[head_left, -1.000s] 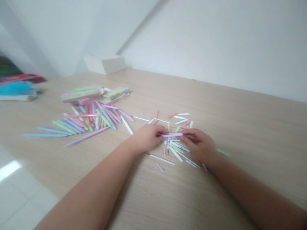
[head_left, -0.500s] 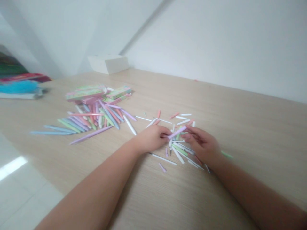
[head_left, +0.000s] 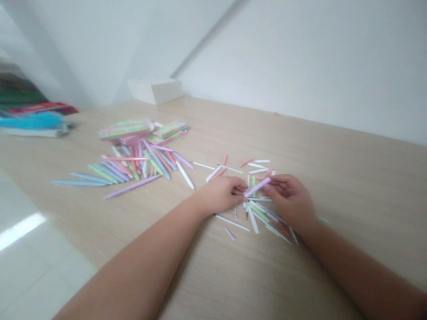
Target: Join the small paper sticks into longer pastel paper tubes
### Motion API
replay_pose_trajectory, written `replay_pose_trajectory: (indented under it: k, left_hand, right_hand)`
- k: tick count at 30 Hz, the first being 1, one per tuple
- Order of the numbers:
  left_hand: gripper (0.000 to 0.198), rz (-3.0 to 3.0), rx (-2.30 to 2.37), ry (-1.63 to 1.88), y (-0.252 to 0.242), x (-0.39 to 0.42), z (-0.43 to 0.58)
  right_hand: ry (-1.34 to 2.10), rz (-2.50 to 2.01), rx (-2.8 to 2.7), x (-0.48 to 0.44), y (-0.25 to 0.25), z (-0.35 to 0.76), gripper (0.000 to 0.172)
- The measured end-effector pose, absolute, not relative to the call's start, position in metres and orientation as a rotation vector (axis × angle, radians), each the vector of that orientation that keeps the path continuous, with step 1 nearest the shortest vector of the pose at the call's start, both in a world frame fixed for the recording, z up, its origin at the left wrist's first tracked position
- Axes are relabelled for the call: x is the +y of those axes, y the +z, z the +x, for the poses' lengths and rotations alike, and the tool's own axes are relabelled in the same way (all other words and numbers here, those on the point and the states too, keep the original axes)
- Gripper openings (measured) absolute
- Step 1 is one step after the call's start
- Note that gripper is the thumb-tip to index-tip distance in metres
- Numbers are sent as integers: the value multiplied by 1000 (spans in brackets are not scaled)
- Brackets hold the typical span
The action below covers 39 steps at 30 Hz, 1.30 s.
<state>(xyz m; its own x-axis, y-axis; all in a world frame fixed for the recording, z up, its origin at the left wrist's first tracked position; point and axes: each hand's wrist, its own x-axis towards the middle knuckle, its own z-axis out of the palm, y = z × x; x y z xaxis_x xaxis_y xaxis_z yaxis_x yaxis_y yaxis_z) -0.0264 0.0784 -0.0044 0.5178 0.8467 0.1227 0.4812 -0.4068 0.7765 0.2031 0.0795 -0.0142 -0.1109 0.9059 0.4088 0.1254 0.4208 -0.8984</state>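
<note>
A purple pen barrel point(head_left: 257, 187) is held slanted between my two hands, above a scatter of pen parts. The fingertips of my left hand point(head_left: 224, 194) pinch its lower left end. At its upper right end, the thumb and fingers of my right hand point(head_left: 290, 198) grip it. Beneath and around lie white tubes, a green barrel point(head_left: 259, 212) and a thin white refill point(head_left: 232, 222) with a dark tip. Nearer the front is a small purple piece point(head_left: 230, 234). Orange pieces point(head_left: 246, 162) lie behind the hands.
To the left is a pile of pastel pens point(head_left: 147, 162), with pink and green boxes point(head_left: 128, 130) behind it. A white box point(head_left: 155, 91) stands by the wall. A blue item point(head_left: 35, 121) lies at the far left table edge.
The whole view has shifted slightly, so everything appears a little further right. Both hands still hold the purple barrel, in nearly the same pose.
</note>
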Motion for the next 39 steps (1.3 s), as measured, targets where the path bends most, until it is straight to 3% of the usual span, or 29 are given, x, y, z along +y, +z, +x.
replay_pose_trajectory:
  k: [7, 14, 20, 23, 28, 33, 39]
  left_hand:
    - [33, 2086, 1156, 678, -5, 76, -18]
    - [21, 2229, 1180, 663, -1, 73, -14]
    - [26, 2289, 1220, 681, 1, 75, -18]
    - [24, 2354, 1287, 715, 4, 76, -22]
    - [30, 2326, 1739, 723, 17, 83, -47]
    - [33, 2063, 2393, 508, 22, 96, -92]
    - [39, 1920, 2484, 316, 13, 99, -96]
  right_hand:
    - [838, -945, -1566, 77, -11, 205, 25]
    - [861, -947, -1549, 76, -12, 201, 29]
    - [100, -879, -1999, 68, 13, 223, 19]
    - [-85, -846, -2129, 65, 21, 231, 21]
    - [-112, -865, -2182, 63, 20, 228, 18]
    - [-50, -886, -2200, 60, 13, 229, 19]
    - [42, -959, -2187, 59, 0, 232, 23]
